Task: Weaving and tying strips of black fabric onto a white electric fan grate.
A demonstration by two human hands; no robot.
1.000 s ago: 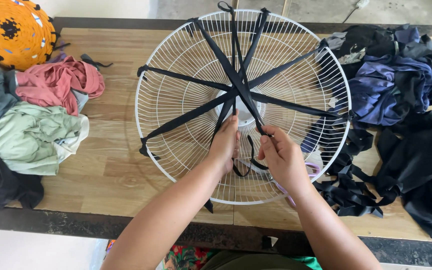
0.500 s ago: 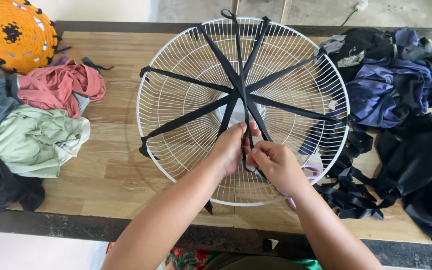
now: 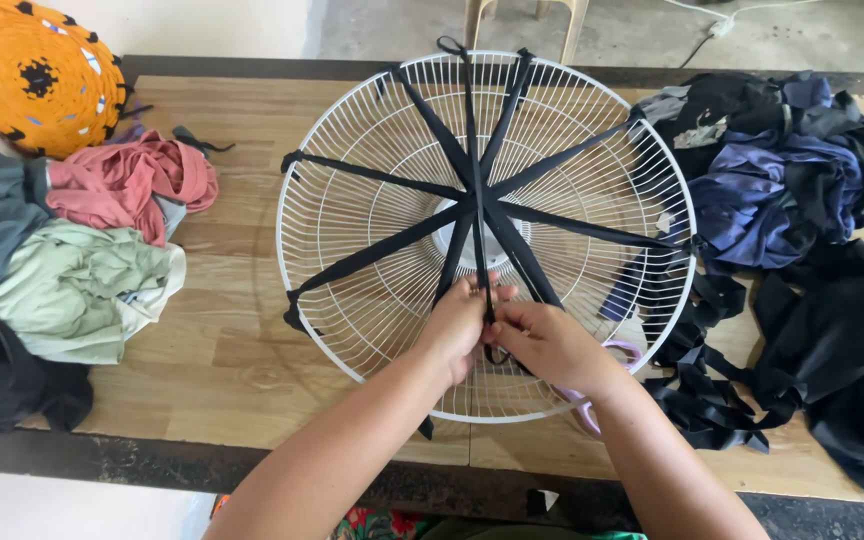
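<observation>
A white wire fan guard (image 3: 352, 140) lies flat on the wooden table (image 3: 242, 350). Black fabric strips (image 3: 422, 110) stretch from its rim across the hub like spokes. My left hand (image 3: 457, 325) and my right hand (image 3: 542, 340) meet just below the hub, both pinching one black strip (image 3: 480, 250) that runs down from the centre. The strip's lower end is hidden between my fingers.
Pink (image 3: 142, 180), pale green (image 3: 82, 290), grey and black cloth is heaped at the left. An orange round woven mat (image 3: 37, 75) lies at the far left corner. Dark blue (image 3: 772, 190) and black fabric and cut strips (image 3: 712, 400) pile at the right. A pink-handled object (image 3: 592, 410) peeks from under my right wrist.
Both hands have moved closer together and up towards the hub, closing on the same black strip. The guard has not shifted.
</observation>
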